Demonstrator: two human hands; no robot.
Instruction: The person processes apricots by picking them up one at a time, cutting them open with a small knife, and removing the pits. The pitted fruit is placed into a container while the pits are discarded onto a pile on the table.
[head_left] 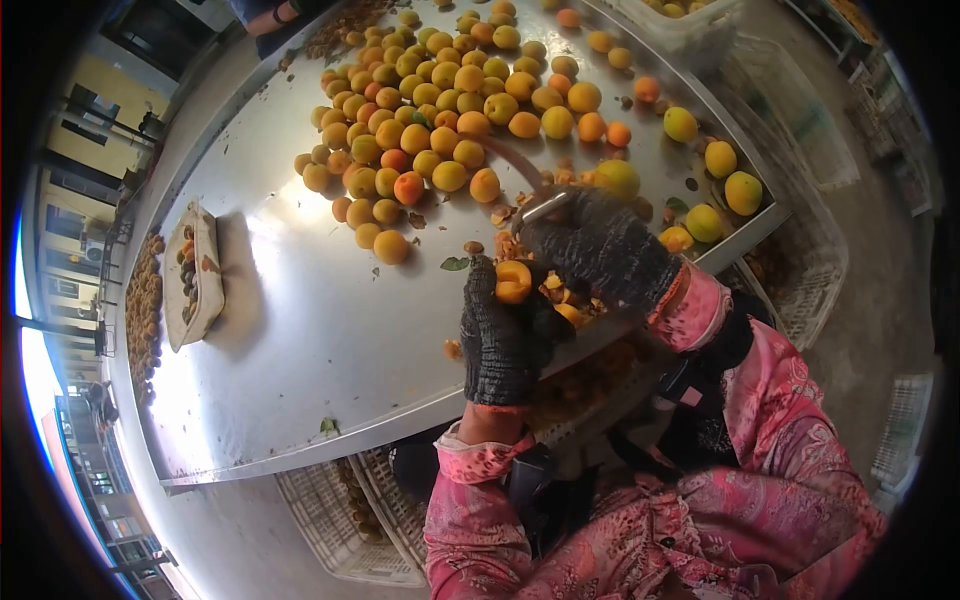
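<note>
My left hand (500, 335), in a dark knitted glove, is closed around a cut apricot (513, 282) with its orange flesh and hollow facing up. A brown apricot pit (473, 247) shows at its fingertips. My right hand (610, 245), gloved alike, grips what looks like a knife (545, 206); its metal part is visible and the rest is smeared by motion. Cut apricot pieces (560, 293) lie under and between the hands, partly hidden. Beyond them, a large heap of whole apricots (440, 95) covers the far part of the metal table (330, 340).
A pale tray (208, 270) holding pits stands at the left, beside a strip of brown pits (145, 310) along the table edge. Larger yellow apricots (720, 160) lie near the right rim. Plastic crates (345, 520) stand below the table. Another person's arm (272, 18) shows at the far edge.
</note>
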